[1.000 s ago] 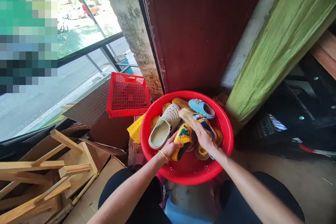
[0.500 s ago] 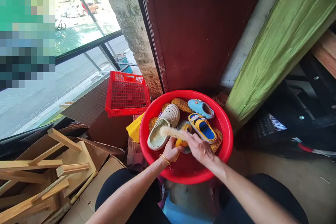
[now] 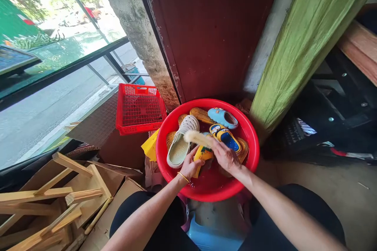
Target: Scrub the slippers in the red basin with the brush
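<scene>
My left hand (image 3: 191, 163) is closed on a small yellow clog (image 3: 204, 156) held low over the red basin (image 3: 255, 153). In my right hand (image 3: 226, 157) is a scrub brush (image 3: 197, 138) with pale bristles, its head just above the yellow clog; the fingers hide its handle. To the left of the brush a cream clog (image 3: 178, 150) leans against others in the basin. A light blue clog (image 3: 223, 117) and a yellow and blue clog (image 3: 228, 140) lie towards the right. Several more show their yellow soles (image 3: 203, 115).
A red plastic crate (image 3: 141, 110) stands beyond the basin on the left. Wooden stool legs (image 3: 73, 164) and cardboard (image 3: 118, 196) fill the lower left. A dark red door (image 3: 212, 35) rises behind, with a green curtain (image 3: 294, 55) on the right. Something blue (image 3: 212, 237) is between my knees.
The yellow clog is now lifted and tilted so that more of it shows. My right hand and the brush have shifted slightly over it. The view has turned a little.
</scene>
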A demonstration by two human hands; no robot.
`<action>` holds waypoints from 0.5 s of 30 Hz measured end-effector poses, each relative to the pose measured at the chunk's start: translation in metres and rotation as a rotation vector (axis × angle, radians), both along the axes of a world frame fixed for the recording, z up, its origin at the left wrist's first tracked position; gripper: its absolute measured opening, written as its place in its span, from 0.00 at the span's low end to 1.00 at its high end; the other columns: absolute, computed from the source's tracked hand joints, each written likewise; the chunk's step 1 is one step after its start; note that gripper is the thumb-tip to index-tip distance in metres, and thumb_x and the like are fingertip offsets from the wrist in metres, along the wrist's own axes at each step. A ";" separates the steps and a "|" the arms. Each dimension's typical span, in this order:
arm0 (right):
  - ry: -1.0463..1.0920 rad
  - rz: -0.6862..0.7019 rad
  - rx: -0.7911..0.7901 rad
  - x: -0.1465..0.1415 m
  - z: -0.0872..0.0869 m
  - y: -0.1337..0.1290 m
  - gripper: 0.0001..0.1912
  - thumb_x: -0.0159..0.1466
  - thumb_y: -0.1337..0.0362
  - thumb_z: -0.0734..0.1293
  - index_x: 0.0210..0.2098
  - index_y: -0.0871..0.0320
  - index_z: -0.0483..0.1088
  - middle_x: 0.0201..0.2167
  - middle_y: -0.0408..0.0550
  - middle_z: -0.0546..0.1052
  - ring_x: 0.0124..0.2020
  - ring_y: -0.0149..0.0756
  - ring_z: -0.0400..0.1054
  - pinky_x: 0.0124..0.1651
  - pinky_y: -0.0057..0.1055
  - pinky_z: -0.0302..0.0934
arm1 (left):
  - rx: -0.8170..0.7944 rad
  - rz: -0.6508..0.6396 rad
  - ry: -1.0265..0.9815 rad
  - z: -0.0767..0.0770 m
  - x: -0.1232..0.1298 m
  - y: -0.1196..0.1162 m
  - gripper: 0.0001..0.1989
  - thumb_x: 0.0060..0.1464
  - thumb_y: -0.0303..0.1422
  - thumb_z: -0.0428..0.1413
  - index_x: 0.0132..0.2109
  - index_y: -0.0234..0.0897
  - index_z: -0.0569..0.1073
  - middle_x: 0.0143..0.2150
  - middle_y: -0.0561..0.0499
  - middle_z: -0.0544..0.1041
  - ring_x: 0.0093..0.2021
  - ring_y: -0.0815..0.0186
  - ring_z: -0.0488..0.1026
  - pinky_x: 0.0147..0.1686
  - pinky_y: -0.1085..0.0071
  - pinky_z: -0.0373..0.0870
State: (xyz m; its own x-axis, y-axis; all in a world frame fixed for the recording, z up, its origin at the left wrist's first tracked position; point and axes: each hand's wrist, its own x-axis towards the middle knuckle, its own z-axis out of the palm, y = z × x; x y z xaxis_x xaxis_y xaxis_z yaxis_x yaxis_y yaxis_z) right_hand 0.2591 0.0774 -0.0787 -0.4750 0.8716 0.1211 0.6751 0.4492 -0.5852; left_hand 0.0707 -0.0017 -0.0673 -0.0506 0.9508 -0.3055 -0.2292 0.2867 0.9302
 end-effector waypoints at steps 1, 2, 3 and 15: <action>0.032 -0.049 -0.033 0.002 -0.001 0.004 0.27 0.72 0.61 0.56 0.69 0.53 0.64 0.52 0.56 0.80 0.53 0.47 0.75 0.55 0.39 0.71 | 0.002 0.012 -0.041 0.003 -0.001 0.000 0.44 0.38 0.33 0.66 0.66 0.35 0.69 0.50 0.45 0.81 0.50 0.54 0.77 0.48 0.64 0.73; 0.072 -0.100 -0.069 0.006 -0.001 0.010 0.27 0.72 0.61 0.56 0.68 0.54 0.65 0.54 0.56 0.79 0.55 0.46 0.74 0.56 0.39 0.70 | -0.001 0.023 -0.074 0.006 -0.003 0.000 0.44 0.37 0.33 0.66 0.66 0.36 0.68 0.50 0.45 0.81 0.49 0.55 0.77 0.47 0.65 0.74; 0.117 -0.150 -0.113 0.009 0.000 0.016 0.26 0.71 0.61 0.56 0.67 0.55 0.65 0.56 0.56 0.78 0.54 0.45 0.75 0.55 0.38 0.71 | -0.009 0.028 -0.101 0.009 -0.004 0.000 0.45 0.37 0.33 0.65 0.66 0.36 0.68 0.50 0.45 0.81 0.49 0.55 0.77 0.45 0.66 0.74; 0.567 -0.417 -0.711 -0.006 0.040 0.008 0.29 0.69 0.45 0.58 0.63 0.54 0.60 0.16 0.35 0.68 0.16 0.33 0.67 0.18 0.24 0.62 | -0.015 -0.059 -0.042 0.023 0.010 0.016 0.37 0.43 0.45 0.67 0.59 0.35 0.70 0.49 0.43 0.80 0.48 0.55 0.76 0.47 0.64 0.73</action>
State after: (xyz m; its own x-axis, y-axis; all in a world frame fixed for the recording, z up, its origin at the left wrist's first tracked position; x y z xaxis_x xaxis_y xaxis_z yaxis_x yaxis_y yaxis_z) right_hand 0.2532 0.0855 -0.0387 -0.1480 0.9133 -0.3794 0.2372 -0.3397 -0.9101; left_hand 0.0803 0.0141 -0.0442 0.0189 0.9472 -0.3200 -0.2498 0.3144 0.9158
